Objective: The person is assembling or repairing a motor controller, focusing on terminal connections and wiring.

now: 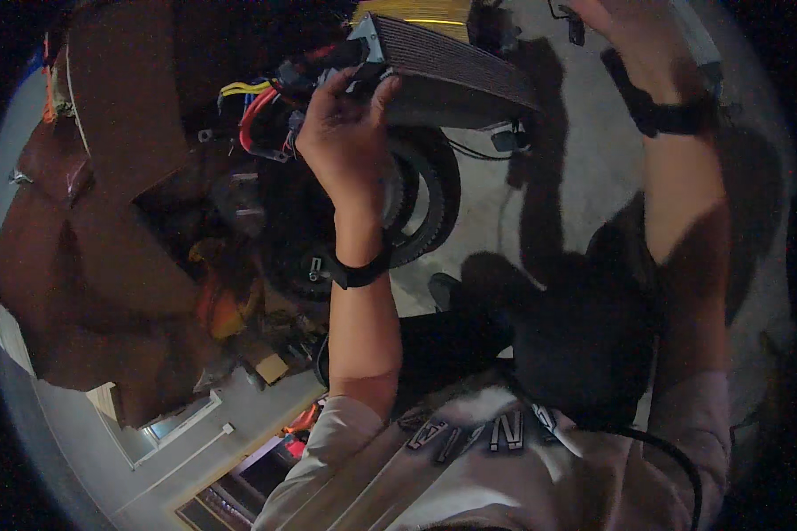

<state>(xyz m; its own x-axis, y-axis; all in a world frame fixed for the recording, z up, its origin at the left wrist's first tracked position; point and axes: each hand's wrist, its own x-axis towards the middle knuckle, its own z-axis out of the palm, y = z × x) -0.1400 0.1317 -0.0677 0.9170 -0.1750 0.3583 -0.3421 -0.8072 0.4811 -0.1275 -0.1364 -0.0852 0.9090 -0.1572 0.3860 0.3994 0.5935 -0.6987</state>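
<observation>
A ribbed grey unit (pixel 460 75) is showing at the upper middle of the view, with a black tyre (pixel 438 199) appearing just below. The left hand (pixel 350 119) is gripping a dark part (pixel 367 81) at its left end, red cables (pixel 255 124) and yellow cables (pixel 246 88) showing beside. The right hand (pixel 629 31) is running past the upper edge; its grip cannot be told.

Pale grey short-sleeved shirt (pixel 469 487) with bold white, dark-edged lettering (pixel 456 441) on the chest; 1 black left wristband (pixel 360 273); 1 broad black right wristband (pixel 682 119); 1 black cord (pixel 687 469).
</observation>
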